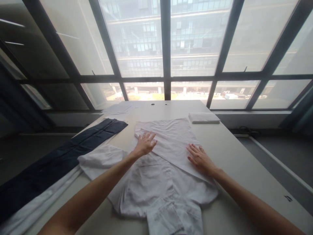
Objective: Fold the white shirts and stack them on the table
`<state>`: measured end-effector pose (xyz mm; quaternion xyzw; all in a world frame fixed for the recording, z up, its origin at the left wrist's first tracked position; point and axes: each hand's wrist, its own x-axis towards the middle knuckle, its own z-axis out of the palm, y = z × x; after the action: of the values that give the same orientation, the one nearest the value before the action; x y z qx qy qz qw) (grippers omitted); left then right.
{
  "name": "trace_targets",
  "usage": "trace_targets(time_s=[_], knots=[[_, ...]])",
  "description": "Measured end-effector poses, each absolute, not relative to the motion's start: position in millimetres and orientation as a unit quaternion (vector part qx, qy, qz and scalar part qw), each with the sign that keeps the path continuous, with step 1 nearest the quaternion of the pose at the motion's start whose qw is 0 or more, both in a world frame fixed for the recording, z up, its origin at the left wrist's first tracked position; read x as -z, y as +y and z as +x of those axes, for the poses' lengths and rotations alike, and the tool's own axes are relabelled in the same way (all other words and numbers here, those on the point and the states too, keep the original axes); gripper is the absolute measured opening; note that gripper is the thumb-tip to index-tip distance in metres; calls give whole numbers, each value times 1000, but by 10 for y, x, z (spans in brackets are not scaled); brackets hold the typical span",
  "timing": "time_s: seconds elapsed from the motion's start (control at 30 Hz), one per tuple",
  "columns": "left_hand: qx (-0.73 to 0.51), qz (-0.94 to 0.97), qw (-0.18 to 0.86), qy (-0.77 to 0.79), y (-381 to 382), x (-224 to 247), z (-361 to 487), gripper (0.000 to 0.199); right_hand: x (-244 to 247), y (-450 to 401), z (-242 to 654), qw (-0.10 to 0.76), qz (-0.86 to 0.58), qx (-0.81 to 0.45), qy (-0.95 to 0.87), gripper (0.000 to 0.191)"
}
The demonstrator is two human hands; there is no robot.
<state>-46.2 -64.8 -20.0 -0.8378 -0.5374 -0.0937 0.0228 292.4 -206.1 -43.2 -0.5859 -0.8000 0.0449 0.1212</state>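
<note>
A white garment [171, 137], which looks like a shirt, is spread on the table in front of me with its far part folded over in a slanting layer. One sleeve [102, 160] sticks out to the left, and a seam like a pocket edge shows on the near part. My left hand [146, 143] is on or just above the folded layer near its left edge, fingers spread. Flat against the right edge of the fabric rests my right hand [199, 158], its fingers stretched out. Neither hand grips anything.
On the left lie dark navy trousers [88, 138], with white cloth [51, 195] beside them. A folded white cloth [204, 117] sits at the far right of the white table [234, 166]. Papers [117, 108] lie at the far left. Large windows [141, 39] stand beyond.
</note>
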Motion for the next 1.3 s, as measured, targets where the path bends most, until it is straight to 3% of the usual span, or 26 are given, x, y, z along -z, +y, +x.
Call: trace_targets(time_s=[0.23, 0.33, 0.57, 0.63, 0.87, 1.07, 1.17, 1.3], knots=[[5, -836, -54, -547, -1344, 295, -822, 63, 584, -2330, 2951, 116, -604, -46, -787, 58], [6, -849, -33, -528, -1509, 346, -925, 62, 606, -2502, 2948, 128, -622, -34, -772, 57], [74, -878, 24, -472, -1737, 437, -934, 57, 334, -2394, 2829, 304, -618, -86, -720, 51], [68, -879, 19, -472, -1752, 447, -930, 58, 293, -2314, 2727, 321, -600, -100, -725, 51], [53, -873, 18, -484, -1817, 480, -1067, 57, 465, -2250, 2387, 147, -592, -83, -788, 55], [43, -864, 3, -502, -1935, 461, -1268, 58, 467, -2331, 2224, 133, -576, -87, -802, 56], [46, -861, -1, -506, -1952, 357, -1200, 59, 408, -2292, 2211, 191, -568, -112, -793, 53], [89, -889, -11, -449, -1925, 213, -897, 59, 294, -1918, 2291, 349, -539, -220, -734, 48]])
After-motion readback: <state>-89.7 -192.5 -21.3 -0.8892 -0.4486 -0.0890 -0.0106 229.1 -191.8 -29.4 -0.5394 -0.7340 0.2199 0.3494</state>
